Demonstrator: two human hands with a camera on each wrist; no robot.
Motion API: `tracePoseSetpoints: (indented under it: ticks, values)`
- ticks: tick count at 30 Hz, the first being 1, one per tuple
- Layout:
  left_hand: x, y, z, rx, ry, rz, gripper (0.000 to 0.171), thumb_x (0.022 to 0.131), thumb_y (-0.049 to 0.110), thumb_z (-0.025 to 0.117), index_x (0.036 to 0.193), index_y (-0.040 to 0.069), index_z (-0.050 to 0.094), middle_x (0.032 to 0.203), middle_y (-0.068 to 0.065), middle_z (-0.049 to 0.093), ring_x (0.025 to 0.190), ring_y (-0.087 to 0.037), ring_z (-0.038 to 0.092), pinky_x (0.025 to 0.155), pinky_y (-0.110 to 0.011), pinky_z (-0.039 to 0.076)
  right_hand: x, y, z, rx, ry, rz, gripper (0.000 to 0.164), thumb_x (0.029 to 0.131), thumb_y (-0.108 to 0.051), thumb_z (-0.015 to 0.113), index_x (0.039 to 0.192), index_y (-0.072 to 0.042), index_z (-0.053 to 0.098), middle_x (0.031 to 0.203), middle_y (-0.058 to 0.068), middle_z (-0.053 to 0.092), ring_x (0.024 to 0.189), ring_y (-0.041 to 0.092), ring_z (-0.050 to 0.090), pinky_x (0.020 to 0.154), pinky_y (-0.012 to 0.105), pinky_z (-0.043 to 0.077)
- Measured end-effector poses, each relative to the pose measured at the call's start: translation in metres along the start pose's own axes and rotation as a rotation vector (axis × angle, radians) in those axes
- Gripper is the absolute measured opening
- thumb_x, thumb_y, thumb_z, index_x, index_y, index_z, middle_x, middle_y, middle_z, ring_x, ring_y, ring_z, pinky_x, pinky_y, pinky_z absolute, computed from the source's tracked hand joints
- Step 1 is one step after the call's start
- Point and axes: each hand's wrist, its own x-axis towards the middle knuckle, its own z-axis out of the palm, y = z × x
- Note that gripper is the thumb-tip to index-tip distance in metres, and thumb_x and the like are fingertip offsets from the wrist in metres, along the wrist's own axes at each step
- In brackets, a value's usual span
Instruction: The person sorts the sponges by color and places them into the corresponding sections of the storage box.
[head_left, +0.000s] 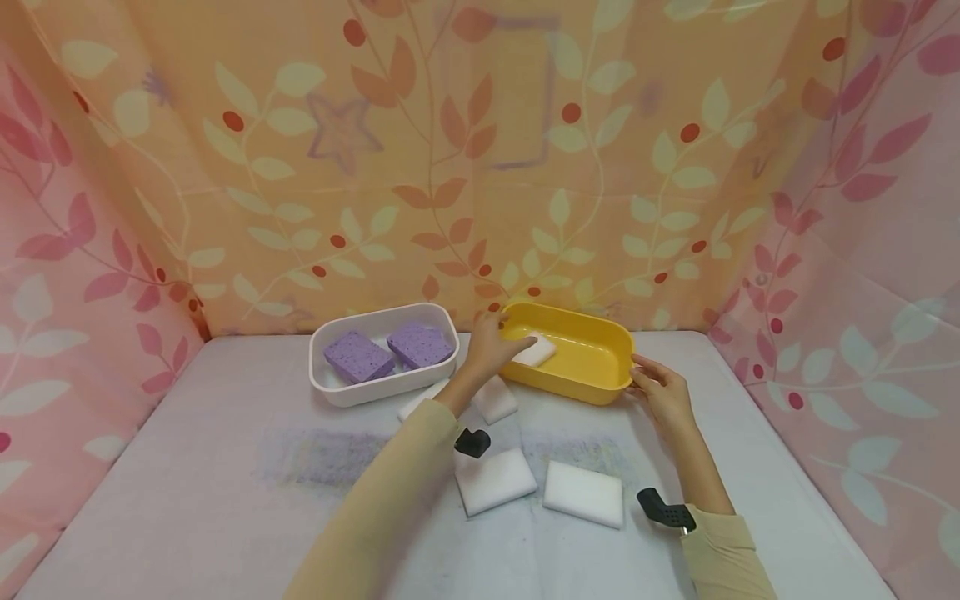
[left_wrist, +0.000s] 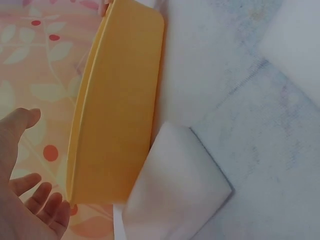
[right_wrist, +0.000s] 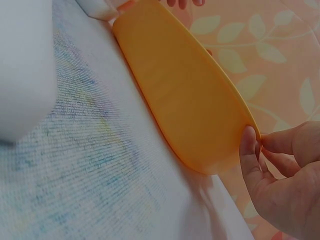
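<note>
A yellow tray (head_left: 555, 385) stands at the back of the table, with one white sponge (head_left: 537, 352) inside its left end. My right hand (head_left: 664, 395) pinches the rim at the tray's right end between thumb and fingers, as the right wrist view shows. At the opposite end is my left hand (head_left: 489, 350), thumb spread from the fingers and nothing in its grasp. Its fingertips (left_wrist: 62, 212) are right at the tray's rim in the left wrist view. Below that hand, a white sponge (head_left: 495, 402) lies on the table against the tray's front.
To the left, a white tray (head_left: 386, 389) holds two purple sponges (head_left: 358, 357). Another white sponge (head_left: 422, 400) is partly hidden by the left forearm. Nearer the front lie two more, a tilted sponge (head_left: 497, 482) and a straighter sponge (head_left: 583, 493). Patterned curtains (head_left: 480, 167) surround the table.
</note>
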Motion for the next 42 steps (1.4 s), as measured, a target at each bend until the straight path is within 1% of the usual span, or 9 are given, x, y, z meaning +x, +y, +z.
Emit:
tracePoseSetpoints:
  ticks: [3,9,14,18,24,29,35,39,42]
  values:
    - [-0.004,-0.002,-0.002,-0.011,-0.001,0.025,0.068,0.089,0.032,0.085,0.138,-0.008,0.061,0.139,-0.024,0.056,0.131,-0.037,0.052,0.116,-0.048,0.045,0.001,0.001,-0.001,0.006,0.002,-0.005,0.05,0.109,-0.006,0.056,0.155,0.008,0.043,0.101,-0.003,0.058,0.077,0.002,0.063,0.078,0.015,0.06]
    - [-0.013,-0.004,-0.005,-0.043,-0.004,0.04,0.068,0.09,0.031,0.084,0.142,-0.006,0.059,0.141,-0.024,0.054,0.131,-0.04,0.052,0.115,-0.05,0.047,0.002,0.001,-0.001,0.011,-0.007,-0.001,0.052,0.108,-0.006,0.057,0.157,0.006,0.042,0.101,-0.005,0.058,0.078,0.001,0.062,0.08,0.014,0.059]
    - [-0.02,-0.005,-0.006,-0.069,-0.002,0.08,0.068,0.088,0.028,0.086,0.139,-0.008,0.059,0.135,-0.026,0.056,0.127,-0.045,0.055,0.11,-0.053,0.049,0.002,0.001,0.0,0.008,-0.006,0.009,0.052,0.108,-0.007,0.057,0.157,0.005,0.043,0.104,-0.003,0.058,0.078,0.002,0.062,0.081,0.014,0.059]
    - [-0.026,-0.007,-0.006,-0.088,-0.006,0.091,0.067,0.088,0.026,0.086,0.139,-0.01,0.059,0.134,-0.027,0.056,0.125,-0.047,0.056,0.107,-0.054,0.051,0.002,0.001,0.0,0.005,-0.007,0.012,0.052,0.109,-0.007,0.057,0.157,0.005,0.042,0.106,-0.002,0.058,0.079,0.002,0.062,0.081,0.014,0.059]
    - [-0.034,-0.012,-0.006,-0.068,0.009,0.108,0.067,0.089,0.024,0.086,0.141,-0.008,0.058,0.131,-0.026,0.056,0.123,-0.044,0.057,0.106,-0.052,0.052,0.001,0.0,0.0,0.006,-0.003,0.003,0.052,0.109,-0.006,0.056,0.157,0.006,0.042,0.103,-0.004,0.058,0.078,0.002,0.061,0.079,0.013,0.059]
    - [-0.045,-0.014,-0.008,-0.072,0.007,0.129,0.067,0.09,0.022,0.086,0.142,-0.008,0.058,0.133,-0.026,0.056,0.124,-0.042,0.057,0.106,-0.052,0.052,0.001,0.0,0.0,0.014,0.001,0.002,0.052,0.109,-0.006,0.056,0.156,0.007,0.042,0.101,-0.005,0.059,0.078,0.001,0.061,0.078,0.013,0.059]
    - [-0.059,-0.017,-0.01,-0.058,0.005,0.144,0.064,0.089,0.021,0.086,0.141,-0.005,0.06,0.129,-0.023,0.058,0.116,-0.037,0.059,0.098,-0.047,0.054,0.0,-0.002,0.0,0.017,-0.002,0.002,0.051,0.109,-0.006,0.056,0.157,0.007,0.042,0.101,-0.005,0.058,0.078,0.001,0.061,0.078,0.013,0.059]
    - [-0.067,-0.02,-0.011,-0.049,0.001,0.143,0.063,0.089,0.022,0.086,0.14,-0.006,0.061,0.127,-0.023,0.058,0.113,-0.039,0.058,0.094,-0.045,0.052,0.001,-0.001,0.0,0.023,-0.003,-0.003,0.052,0.109,-0.005,0.056,0.157,0.008,0.042,0.101,-0.005,0.059,0.077,0.001,0.062,0.078,0.013,0.059]
    - [-0.073,-0.023,-0.012,-0.046,-0.007,0.149,0.063,0.089,0.021,0.086,0.139,-0.007,0.061,0.127,-0.025,0.059,0.112,-0.04,0.058,0.094,-0.045,0.052,0.0,0.0,0.0,0.028,0.0,-0.017,0.051,0.108,-0.004,0.056,0.156,0.009,0.042,0.1,-0.004,0.06,0.077,0.001,0.062,0.077,0.013,0.059]
